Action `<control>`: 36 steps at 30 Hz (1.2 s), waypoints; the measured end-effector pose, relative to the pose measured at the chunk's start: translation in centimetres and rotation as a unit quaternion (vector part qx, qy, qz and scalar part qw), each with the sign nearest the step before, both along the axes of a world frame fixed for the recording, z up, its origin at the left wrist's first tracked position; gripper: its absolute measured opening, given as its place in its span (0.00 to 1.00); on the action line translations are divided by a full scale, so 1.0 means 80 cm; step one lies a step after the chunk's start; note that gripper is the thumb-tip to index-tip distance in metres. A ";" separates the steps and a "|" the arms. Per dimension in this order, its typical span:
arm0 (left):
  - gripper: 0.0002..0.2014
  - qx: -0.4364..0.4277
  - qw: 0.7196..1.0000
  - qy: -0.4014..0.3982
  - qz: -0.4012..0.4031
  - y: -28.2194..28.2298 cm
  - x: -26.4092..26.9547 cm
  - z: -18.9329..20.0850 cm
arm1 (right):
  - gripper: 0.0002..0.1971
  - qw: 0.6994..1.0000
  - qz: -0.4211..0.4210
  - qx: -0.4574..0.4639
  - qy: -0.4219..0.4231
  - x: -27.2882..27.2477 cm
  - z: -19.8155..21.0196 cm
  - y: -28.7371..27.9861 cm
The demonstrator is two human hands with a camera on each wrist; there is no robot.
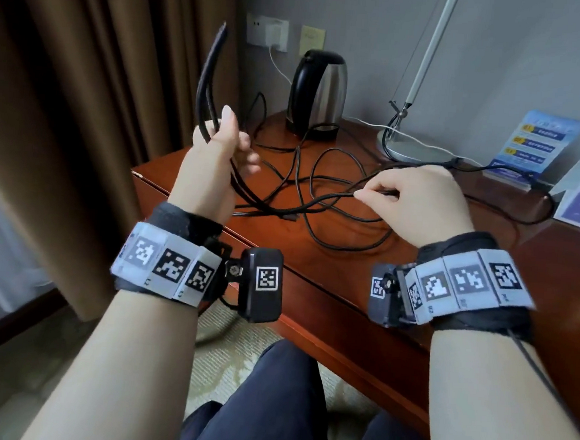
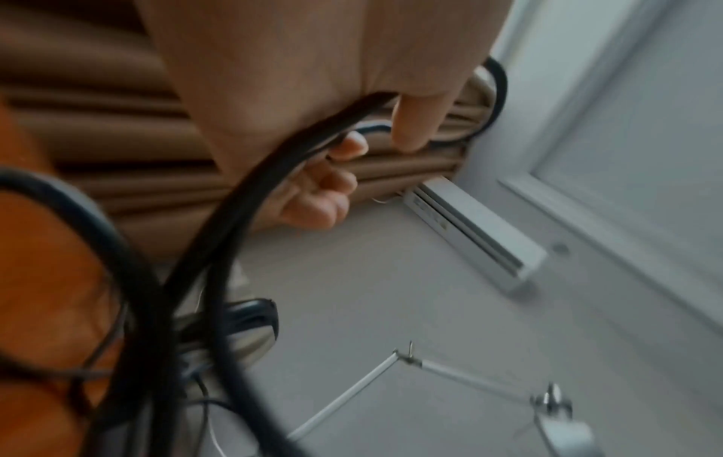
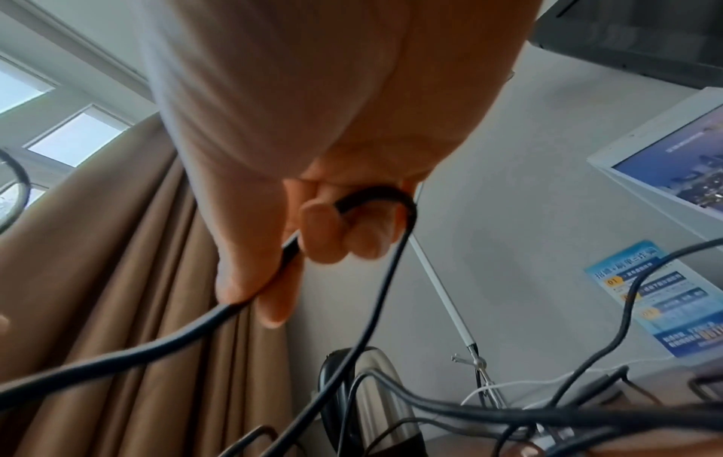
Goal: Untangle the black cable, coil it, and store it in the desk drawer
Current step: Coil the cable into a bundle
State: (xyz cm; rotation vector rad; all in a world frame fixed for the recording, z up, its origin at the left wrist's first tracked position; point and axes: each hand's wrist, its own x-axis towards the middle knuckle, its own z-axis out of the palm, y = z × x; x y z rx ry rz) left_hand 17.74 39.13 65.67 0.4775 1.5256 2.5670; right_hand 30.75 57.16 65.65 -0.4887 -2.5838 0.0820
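Note:
A long black cable (image 1: 317,201) lies in loose tangled loops on the red-brown wooden desk (image 1: 364,269). My left hand (image 1: 218,146) is raised above the desk's left corner and grips a bundle of cable strands; a loop stands up above the fist (image 1: 209,73). In the left wrist view the strands (image 2: 250,191) run under the curled fingers (image 2: 332,185). My right hand (image 1: 410,197) hovers low over the desk and pinches one strand between thumb and forefinger. The right wrist view shows the cable (image 3: 375,198) bent through the curled fingers. No drawer is visible.
A black and steel kettle (image 1: 316,94) stands at the back of the desk with its own cord. A desk lamp base (image 1: 414,146) and a blue leaflet (image 1: 534,147) sit at the right. Brown curtains (image 1: 84,102) hang on the left. My knees (image 1: 282,408) are below the desk's edge.

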 end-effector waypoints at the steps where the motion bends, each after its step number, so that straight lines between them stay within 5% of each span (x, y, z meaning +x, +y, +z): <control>1: 0.13 0.024 0.999 -0.023 -0.026 -0.002 0.000 -0.002 | 0.13 1.000 -0.007 0.005 -0.006 0.000 0.000 -0.002; 10: 0.14 0.127 0.982 -0.078 -0.120 -0.049 -0.011 -0.007 | 0.14 0.995 -0.093 0.031 0.001 -0.006 -0.008 -0.007; 15: 0.14 0.121 0.985 -0.070 -0.101 -0.048 -0.017 -0.004 | 0.13 0.998 -0.013 0.056 -0.015 -0.017 -0.003 -0.022; 18: 0.16 0.054 0.997 -0.036 -0.049 -0.034 -0.014 0.003 | 0.12 0.997 0.028 0.057 -0.047 -0.020 -0.001 -0.025; 22: 0.13 -0.072 0.990 0.121 0.005 -0.024 -0.012 -0.001 | 0.11 0.995 0.062 0.022 -0.071 -0.014 0.008 -0.021; 28: 0.11 -0.335 0.906 0.256 -0.015 -0.002 -0.004 -0.004 | 0.06 0.982 0.160 -0.067 -0.068 -0.015 0.022 -0.026; 33: 0.11 -0.342 0.906 0.243 -0.053 0.010 0.003 -0.002 | 0.09 0.969 0.207 -0.137 -0.018 -0.016 0.026 -0.035; 36: 0.11 -0.340 0.905 0.245 -0.065 0.013 0.002 -0.001 | 0.04 0.980 0.187 -0.068 -0.009 -0.018 0.027 -0.031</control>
